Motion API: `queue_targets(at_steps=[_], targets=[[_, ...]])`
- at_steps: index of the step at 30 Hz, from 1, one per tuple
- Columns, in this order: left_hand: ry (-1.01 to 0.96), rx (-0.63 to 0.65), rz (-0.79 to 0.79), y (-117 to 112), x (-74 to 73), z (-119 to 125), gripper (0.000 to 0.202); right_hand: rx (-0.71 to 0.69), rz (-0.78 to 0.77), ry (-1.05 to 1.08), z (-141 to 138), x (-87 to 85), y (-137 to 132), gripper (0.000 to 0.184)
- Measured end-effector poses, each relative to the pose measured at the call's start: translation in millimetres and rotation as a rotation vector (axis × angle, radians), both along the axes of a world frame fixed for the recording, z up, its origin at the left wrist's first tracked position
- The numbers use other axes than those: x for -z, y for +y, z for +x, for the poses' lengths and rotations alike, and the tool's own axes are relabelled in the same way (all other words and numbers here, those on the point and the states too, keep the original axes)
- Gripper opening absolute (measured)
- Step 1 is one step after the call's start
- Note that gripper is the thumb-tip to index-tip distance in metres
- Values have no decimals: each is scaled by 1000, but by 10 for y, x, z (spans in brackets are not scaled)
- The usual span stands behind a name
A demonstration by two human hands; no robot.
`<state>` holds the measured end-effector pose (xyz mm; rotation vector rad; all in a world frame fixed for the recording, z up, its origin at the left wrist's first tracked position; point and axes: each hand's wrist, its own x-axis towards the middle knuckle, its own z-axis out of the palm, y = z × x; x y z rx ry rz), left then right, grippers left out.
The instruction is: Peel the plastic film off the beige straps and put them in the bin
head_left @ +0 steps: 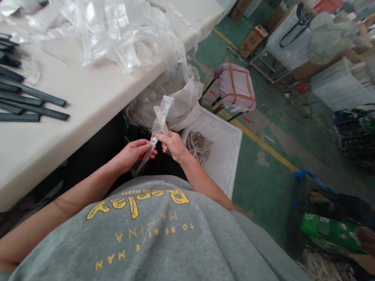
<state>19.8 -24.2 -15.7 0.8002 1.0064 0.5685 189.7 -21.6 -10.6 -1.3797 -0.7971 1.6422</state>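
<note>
In front of my body, my left hand point(139, 151) pinches a narrow clear plastic sleeve point(166, 106) near its lower part. My right hand point(172, 145) is closed round a flat beige strip point(160, 118), whose end sticks up beside the sleeve. The right fingertips also touch the sleeve. Whether the strip lies inside or against the plastic I cannot tell. On the table to the left is a loose heap of similar clear plastic sleeves point(117, 13). Several dark flat strips point(24, 104) lie nearer to me.
The white table point(110, 99) ends in an edge left of my hands. A white bin point(229, 150) with beige cords point(199, 146) stands close by my right arm. Beyond it are a padded stool point(237, 87), cartons point(253, 40) and a blue-edged crate point(306, 175).
</note>
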Motion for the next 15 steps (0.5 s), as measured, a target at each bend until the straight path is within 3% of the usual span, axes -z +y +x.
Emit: queue_targets(at_steps=[7,11,15], targets=[[36,15,36,31,7,40,52,19,119,-198,-28,-45,52,20],[85,-35,137,51,-17,79,44,-76,161,-351,-48,-55,44,21],[84,-11,119,42,-25,68,36,-121,210,-445,-4,-56,89,19]])
